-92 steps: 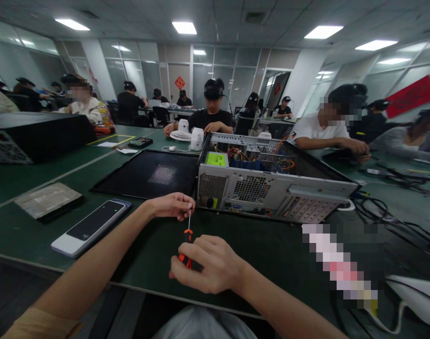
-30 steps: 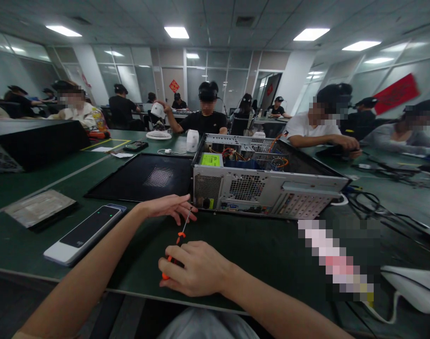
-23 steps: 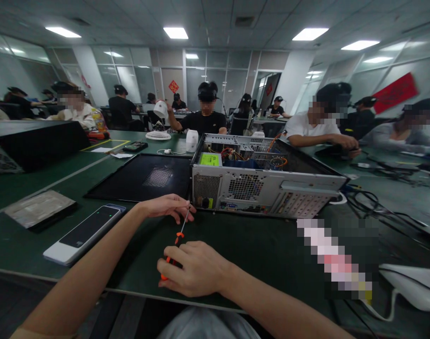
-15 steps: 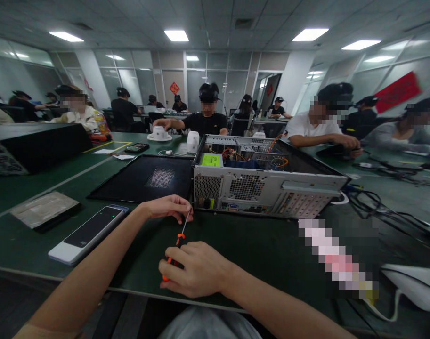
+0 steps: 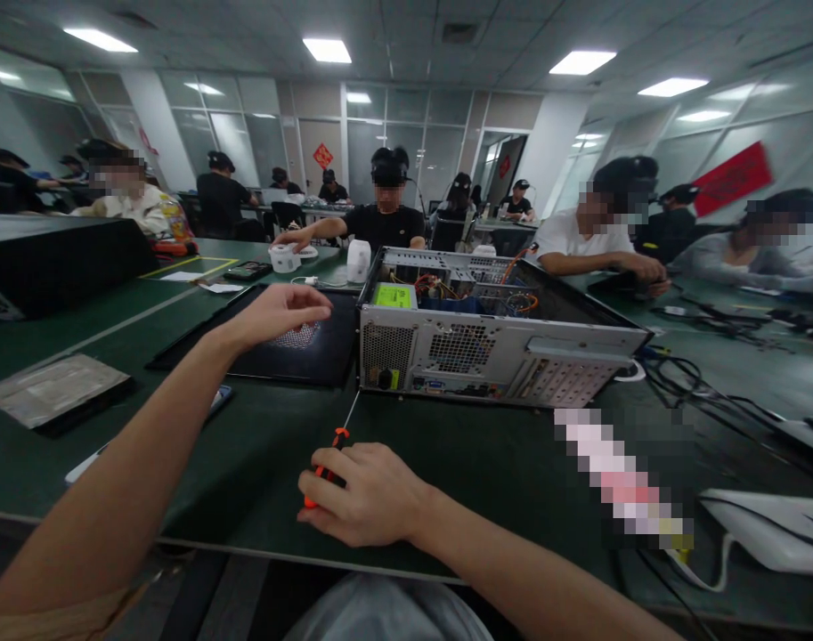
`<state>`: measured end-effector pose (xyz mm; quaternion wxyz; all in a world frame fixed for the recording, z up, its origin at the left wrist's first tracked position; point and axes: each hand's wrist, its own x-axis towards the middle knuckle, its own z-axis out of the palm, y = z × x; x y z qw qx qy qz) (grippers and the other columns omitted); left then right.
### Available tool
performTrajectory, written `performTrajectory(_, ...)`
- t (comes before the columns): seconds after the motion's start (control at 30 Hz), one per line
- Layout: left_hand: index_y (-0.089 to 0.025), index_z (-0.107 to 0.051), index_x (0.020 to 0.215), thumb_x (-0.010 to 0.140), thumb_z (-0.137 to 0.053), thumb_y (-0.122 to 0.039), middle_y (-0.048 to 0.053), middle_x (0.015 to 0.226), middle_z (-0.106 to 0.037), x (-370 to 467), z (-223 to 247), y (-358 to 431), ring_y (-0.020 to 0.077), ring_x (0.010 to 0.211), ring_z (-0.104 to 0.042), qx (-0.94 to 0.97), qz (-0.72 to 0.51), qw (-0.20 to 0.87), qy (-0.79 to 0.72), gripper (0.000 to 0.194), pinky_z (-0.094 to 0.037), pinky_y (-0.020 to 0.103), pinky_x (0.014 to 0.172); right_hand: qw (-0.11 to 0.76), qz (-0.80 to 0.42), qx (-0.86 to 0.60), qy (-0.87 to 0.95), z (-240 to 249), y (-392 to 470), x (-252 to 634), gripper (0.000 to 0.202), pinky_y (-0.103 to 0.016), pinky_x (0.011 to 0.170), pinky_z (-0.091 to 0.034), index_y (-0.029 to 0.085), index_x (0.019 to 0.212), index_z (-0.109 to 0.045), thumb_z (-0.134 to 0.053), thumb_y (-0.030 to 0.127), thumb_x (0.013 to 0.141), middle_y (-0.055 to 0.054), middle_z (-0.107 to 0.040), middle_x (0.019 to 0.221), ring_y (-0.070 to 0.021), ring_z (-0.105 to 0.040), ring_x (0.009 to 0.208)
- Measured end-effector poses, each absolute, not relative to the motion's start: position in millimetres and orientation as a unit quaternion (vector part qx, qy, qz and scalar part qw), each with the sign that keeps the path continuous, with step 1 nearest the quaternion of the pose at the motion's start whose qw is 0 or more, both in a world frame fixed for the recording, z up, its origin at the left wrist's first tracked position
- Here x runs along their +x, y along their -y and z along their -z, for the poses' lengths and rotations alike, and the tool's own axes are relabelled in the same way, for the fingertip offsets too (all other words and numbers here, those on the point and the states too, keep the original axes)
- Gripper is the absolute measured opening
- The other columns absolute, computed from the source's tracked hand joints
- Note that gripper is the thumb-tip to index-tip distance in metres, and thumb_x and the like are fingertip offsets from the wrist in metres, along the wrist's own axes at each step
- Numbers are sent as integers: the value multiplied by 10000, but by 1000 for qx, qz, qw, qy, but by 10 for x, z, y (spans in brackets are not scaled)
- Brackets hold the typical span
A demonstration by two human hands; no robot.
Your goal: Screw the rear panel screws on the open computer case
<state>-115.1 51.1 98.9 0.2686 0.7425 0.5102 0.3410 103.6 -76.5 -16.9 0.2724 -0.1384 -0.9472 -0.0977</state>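
My right hand (image 5: 372, 494) is wrapped round the orange-and-black handle of a screwdriver (image 5: 340, 438) near the front of the table. The thin shaft points away from me, its tip by the lower left corner of an open computer case (image 5: 506, 361). Lying on its side, the case turns its rear panel to me; wires and a power supply with a green label (image 5: 394, 296) show inside. Above a black side panel (image 5: 329, 352), my left hand (image 5: 282, 312) is raised with its fingers stretched to the right and nothing visible in them.
To the left lie a flat metal drive (image 5: 59, 387) and a phone-like device (image 5: 85, 463), partly behind my forearm. Another black case (image 5: 65, 258) stands beyond. Black cables (image 5: 686, 378) and a white device (image 5: 767, 530) are on the right. Several people sit around.
My left hand has left the screwdriver's tip and risen up and left over the side panel. The right hand keeps its hold. Across the table, a person's hand has moved a white object.
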Motion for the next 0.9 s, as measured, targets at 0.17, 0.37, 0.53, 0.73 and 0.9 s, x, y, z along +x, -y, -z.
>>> performTrajectory(0.17,-170,-698,1021,844,-622,-345,67,1021,-698,-520,-1424,-726,238,974,-623,783,-417,70,-455,260,-478,378,888,270,97,-152,946,157,724,1041,329,-276,572,-468,185,1031,-600,-410,452,1010,-55,-665,1036,-149,-630,686)
performTrajectory(0.37,-131,-628,1241,885,-580,-494,159,1302,-604,148,-1457,-993,313,1212,-541,855,-263,-7,-446,511,-402,401,1014,285,107,-155,940,193,669,1049,335,-273,559,-470,185,1053,-587,-413,467,1004,-61,-674,1040,-151,-635,683)
performTrajectory(0.53,-135,-557,1357,900,-491,-616,175,1394,-561,324,-1381,-1037,365,1240,-532,846,-115,-3,-520,667,-390,467,1015,288,99,-158,939,220,650,1049,329,-277,565,-486,186,1074,-575,-426,470,998,-55,-666,1049,-156,-638,691)
performTrajectory(0.73,-195,-555,1373,873,-472,-681,139,1379,-590,314,-1430,-1046,350,1220,-554,825,-49,-12,-563,702,-397,462,1000,277,101,-156,943,214,634,1046,327,-286,590,-490,183,1081,-572,-419,462,1006,-59,-656,1057,-156,-632,702)
performTrajectory(0.9,-210,-556,1380,824,-513,-703,136,1390,-581,253,-1433,-1127,359,1216,-548,835,-45,-7,-549,744,-392,479,1004,246,94,-176,949,155,656,1061,320,-270,532,-440,192,1091,-572,-449,470,993,-52,-658,1065,-160,-636,729)
